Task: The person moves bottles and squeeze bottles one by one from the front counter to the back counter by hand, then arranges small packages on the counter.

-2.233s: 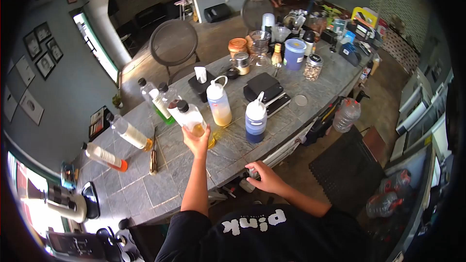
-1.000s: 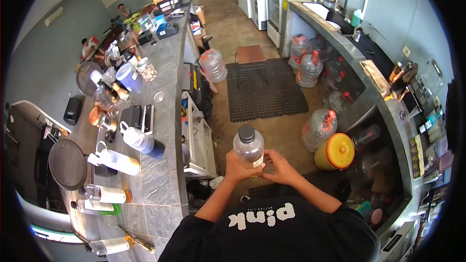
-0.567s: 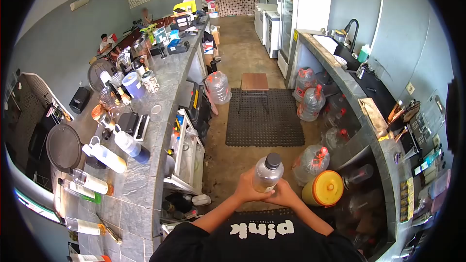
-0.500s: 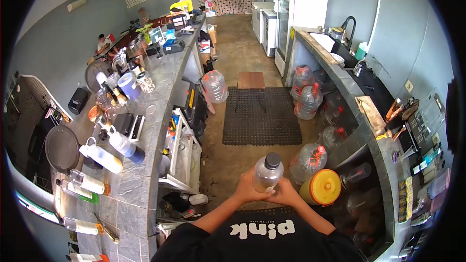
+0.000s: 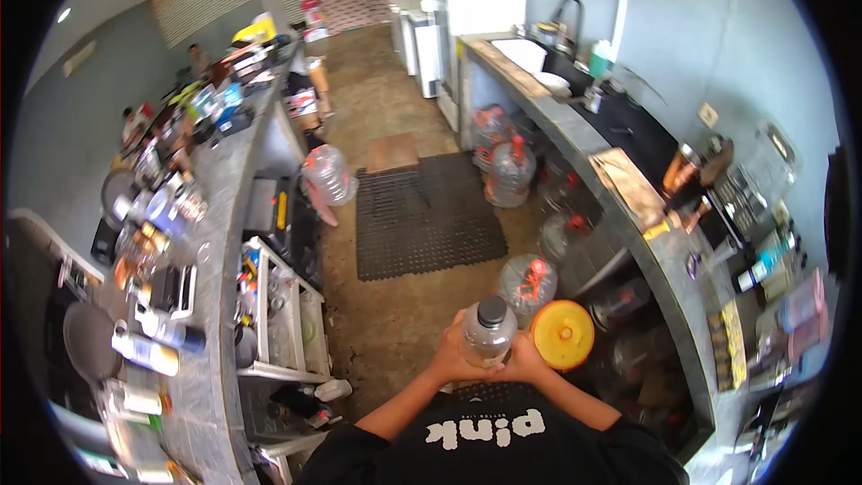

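Observation:
In front of my chest is a clear bottle with a black cap, upright and apparently see-through. My left hand wraps around its left side. On the other side, my right hand is closed against the lower part of the bottle. The fingers behind and beneath it are partly hidden. Just to the right of my right hand stands a yellow-lidded container. A large clear water jug with a red neck is on the floor beyond it.
A stone-topped counter crowded with squeeze bottles and jars runs along my left. To the right, another counter carries a sink, a wooden board and utensils. A black rubber mat and wooden stool lie ahead; several jugs line the right.
My view has swung to the right, so the room shifts left in the picture and blurs slightly. Both hands stay around the bottle.

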A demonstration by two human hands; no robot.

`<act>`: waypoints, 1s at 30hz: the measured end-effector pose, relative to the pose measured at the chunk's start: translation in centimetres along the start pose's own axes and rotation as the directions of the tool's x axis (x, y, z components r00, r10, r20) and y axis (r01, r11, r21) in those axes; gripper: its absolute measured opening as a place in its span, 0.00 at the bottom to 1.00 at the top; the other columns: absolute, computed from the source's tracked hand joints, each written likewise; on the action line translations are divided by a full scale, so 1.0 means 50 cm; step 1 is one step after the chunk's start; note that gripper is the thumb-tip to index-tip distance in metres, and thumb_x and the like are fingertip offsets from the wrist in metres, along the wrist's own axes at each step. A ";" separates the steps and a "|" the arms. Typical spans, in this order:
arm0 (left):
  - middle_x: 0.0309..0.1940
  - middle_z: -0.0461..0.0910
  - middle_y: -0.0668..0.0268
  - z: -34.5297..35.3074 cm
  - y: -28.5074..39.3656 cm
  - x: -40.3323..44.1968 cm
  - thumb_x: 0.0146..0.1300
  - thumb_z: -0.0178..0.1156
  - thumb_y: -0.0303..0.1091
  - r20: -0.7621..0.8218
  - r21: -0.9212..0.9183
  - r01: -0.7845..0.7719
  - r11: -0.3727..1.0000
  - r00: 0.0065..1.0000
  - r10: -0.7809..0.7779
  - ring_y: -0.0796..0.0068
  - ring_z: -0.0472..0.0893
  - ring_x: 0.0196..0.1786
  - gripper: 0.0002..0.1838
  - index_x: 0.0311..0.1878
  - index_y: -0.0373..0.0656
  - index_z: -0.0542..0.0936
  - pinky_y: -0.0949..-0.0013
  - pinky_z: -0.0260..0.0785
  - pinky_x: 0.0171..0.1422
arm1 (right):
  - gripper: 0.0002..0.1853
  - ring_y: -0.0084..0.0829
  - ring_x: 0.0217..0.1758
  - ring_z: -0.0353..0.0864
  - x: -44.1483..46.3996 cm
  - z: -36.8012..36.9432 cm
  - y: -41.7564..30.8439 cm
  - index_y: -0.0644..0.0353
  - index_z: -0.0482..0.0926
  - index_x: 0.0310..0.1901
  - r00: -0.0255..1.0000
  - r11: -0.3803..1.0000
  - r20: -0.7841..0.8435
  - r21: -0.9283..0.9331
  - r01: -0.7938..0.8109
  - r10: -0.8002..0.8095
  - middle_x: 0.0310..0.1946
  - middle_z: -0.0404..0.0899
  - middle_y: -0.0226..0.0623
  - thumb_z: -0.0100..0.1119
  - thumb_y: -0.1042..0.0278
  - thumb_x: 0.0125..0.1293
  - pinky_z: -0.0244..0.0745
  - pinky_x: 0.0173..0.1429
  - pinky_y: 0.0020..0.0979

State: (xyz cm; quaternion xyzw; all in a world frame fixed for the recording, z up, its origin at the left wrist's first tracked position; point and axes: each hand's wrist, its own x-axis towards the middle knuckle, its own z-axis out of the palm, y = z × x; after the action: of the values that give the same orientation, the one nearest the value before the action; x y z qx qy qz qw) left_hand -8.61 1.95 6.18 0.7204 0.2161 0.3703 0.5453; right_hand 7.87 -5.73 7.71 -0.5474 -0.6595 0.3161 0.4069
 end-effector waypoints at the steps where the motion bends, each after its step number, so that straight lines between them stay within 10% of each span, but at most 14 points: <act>1: 0.50 0.80 0.56 0.013 -0.010 0.020 0.36 0.78 0.44 -0.002 -0.022 -0.024 0.999 1.000 0.024 0.61 0.78 0.56 0.38 0.53 0.38 0.78 0.59 0.70 0.62 | 0.36 0.48 0.50 0.82 -0.002 -0.013 -0.002 0.64 0.78 0.50 0.997 1.000 -0.078 -0.018 0.014 -0.015 0.46 0.82 0.49 0.77 0.61 0.34 0.77 0.54 0.39; 10: 0.54 0.77 0.64 0.138 -0.075 0.230 0.42 0.77 0.39 0.606 -0.278 0.069 0.958 0.786 0.119 0.70 0.77 0.56 0.38 0.59 0.40 0.73 0.62 0.69 0.62 | 0.35 0.47 0.47 0.84 -0.057 -0.117 0.056 0.64 0.79 0.48 0.824 0.975 -0.552 -0.083 -0.207 0.128 0.43 0.82 0.49 0.77 0.60 0.33 0.79 0.52 0.40; 18: 0.59 0.71 0.59 0.315 -0.079 0.339 0.38 0.79 0.47 0.768 -0.398 0.226 0.889 0.612 0.188 0.65 0.72 0.62 0.53 0.67 0.38 0.62 0.59 0.61 0.68 | 0.38 0.50 0.46 0.83 -0.138 -0.201 0.068 0.63 0.78 0.50 0.614 0.861 -0.758 -0.144 -0.487 0.221 0.41 0.83 0.50 0.76 0.52 0.35 0.78 0.53 0.43; 22: 0.58 0.70 0.61 0.381 -0.056 0.376 0.41 0.78 0.47 0.832 -0.412 0.251 0.876 0.496 0.249 0.65 0.72 0.61 0.47 0.63 0.40 0.65 0.60 0.64 0.65 | 0.40 0.50 0.45 0.83 -0.167 -0.248 0.048 0.63 0.78 0.50 0.497 0.823 -0.839 -0.111 -0.556 0.223 0.41 0.83 0.50 0.77 0.49 0.32 0.79 0.51 0.42; 24: 0.53 0.71 0.60 0.417 -0.052 0.400 0.43 0.76 0.46 0.755 -0.362 -0.072 0.929 0.562 0.338 0.64 0.74 0.57 0.41 0.58 0.40 0.68 0.61 0.66 0.61 | 0.37 0.48 0.42 0.85 -0.185 -0.284 0.047 0.61 0.79 0.49 0.451 0.841 -0.883 -0.143 -0.521 0.129 0.40 0.84 0.47 0.77 0.50 0.36 0.79 0.48 0.40; 30: 0.52 0.71 0.58 0.529 -0.067 0.437 0.56 0.68 0.39 0.820 -0.369 -0.029 0.929 0.461 0.340 0.63 0.73 0.58 0.30 0.59 0.38 0.68 0.63 0.66 0.61 | 0.29 0.30 0.39 0.87 -0.246 -0.406 0.058 0.62 0.82 0.42 0.220 0.861 -0.958 0.050 -0.506 0.185 0.35 0.86 0.39 0.79 0.54 0.38 0.80 0.47 0.32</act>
State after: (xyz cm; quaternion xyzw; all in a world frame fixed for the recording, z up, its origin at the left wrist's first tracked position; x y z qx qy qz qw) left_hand 25.85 2.08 6.07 0.7337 -0.2308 0.0387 0.6379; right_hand 27.99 -17.78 12.40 -0.8093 -0.1904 -0.0751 0.5506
